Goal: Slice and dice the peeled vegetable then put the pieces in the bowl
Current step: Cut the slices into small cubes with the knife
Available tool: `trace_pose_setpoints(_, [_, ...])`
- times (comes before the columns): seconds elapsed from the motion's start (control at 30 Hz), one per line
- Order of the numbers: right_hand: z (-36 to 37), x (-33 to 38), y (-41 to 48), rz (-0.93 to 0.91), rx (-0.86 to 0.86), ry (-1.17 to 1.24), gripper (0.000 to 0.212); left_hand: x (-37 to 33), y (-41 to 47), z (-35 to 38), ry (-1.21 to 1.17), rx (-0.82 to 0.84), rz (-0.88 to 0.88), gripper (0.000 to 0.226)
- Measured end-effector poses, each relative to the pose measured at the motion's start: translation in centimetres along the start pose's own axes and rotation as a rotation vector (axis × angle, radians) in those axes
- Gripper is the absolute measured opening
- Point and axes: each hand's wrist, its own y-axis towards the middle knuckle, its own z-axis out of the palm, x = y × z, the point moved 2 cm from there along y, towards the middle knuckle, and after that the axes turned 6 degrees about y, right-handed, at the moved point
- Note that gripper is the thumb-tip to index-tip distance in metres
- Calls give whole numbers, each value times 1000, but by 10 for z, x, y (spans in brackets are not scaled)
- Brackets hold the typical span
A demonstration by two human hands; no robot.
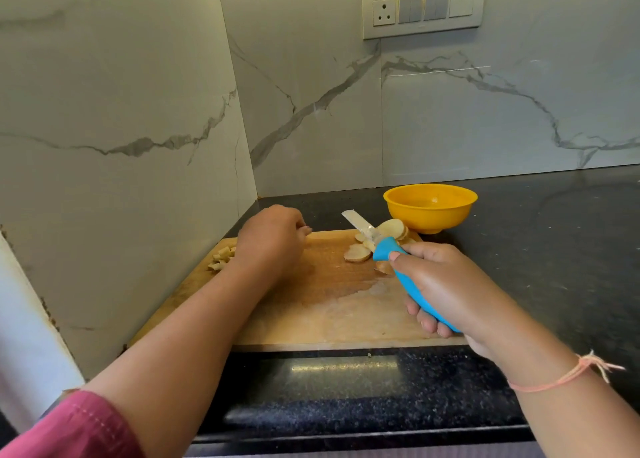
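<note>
The knife (383, 250) is gripped by the right hand (446, 284); the left hand (273, 239) is curled over the board (311, 305) — whether anything is held cannot be told. Slices (356, 253) lie near the bowl (429, 220).

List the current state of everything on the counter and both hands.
Cutting board: flat, wet patch.
Yellow bowl: upright, looks empty.
Slices: undiced, leaning together by the bowl.
Diced pieces: heaped at board's left edge.
Knife: gripped in right hand, blade above slices.
Left hand: fingers curled, contents hidden.
</note>
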Motion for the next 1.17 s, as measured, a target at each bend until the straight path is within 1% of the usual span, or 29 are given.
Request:
trace_pose_setpoints(0.07, [-2, 0, -1, 2, -16, 47, 13, -12, -2, 2, -21, 36, 89, 27])
trace_pose_setpoints(0.17, [-2, 0, -2, -7, -19, 59, 6, -33, -4, 11, -135, 240, 213, 35])
trace_pose_setpoints(0.23, [-2, 0, -2, -19, -16, 63, 7, -43, -3, 14, -224, 360, 244, 40])
trace_pose_setpoints(0.3, [-2, -1, -1, -34, -13, 64, 14, -47, 1, 13, -299, 442, 242, 43])
trace_pose_setpoints(0.43, [-2, -1, -1, -47, -14, 52, 28, -45, 5, 8, -317, 528, 230, 47])
trace_pose_setpoints(0.57, [-2, -2, -1, -47, -16, 45, 28, -45, 7, 6, -322, 599, 217, 48])
trace_pose_setpoints(0.67, [-1, -1, -1, -40, -17, 54, 20, -40, 10, 13, -320, 579, 187, 42])
trace_pose_setpoints(0.73, [-1, -1, -2, -34, -20, 59, 12, -33, 12, 20, -263, 502, 165, 33])
trace_pose_setpoints(0.8, [-1, -2, -2, -23, -22, 64, 9, -26, 11, 22, -183, 415, 132, 25])
trace_pose_setpoints(0.9, [-1, -1, -2, -18, -23, 69, 8, -15, 9, 18, -64, 298, 93, 24])
trace_pose_setpoints(0.97, [0, -1, -1, -21, -21, 56, 12, -8, 8, 13, -29, 270, 83, 31])
trace_pose_setpoints(1.07, [2, 0, 0, -24, -12, 2, 27, -3, 6, 6, -12, 259, 65, 37])
trace_pose_setpoints(1.17, [6, 2, 1, -3, 10, -91, 34, 1, 6, 2, -93, 275, 53, 25])
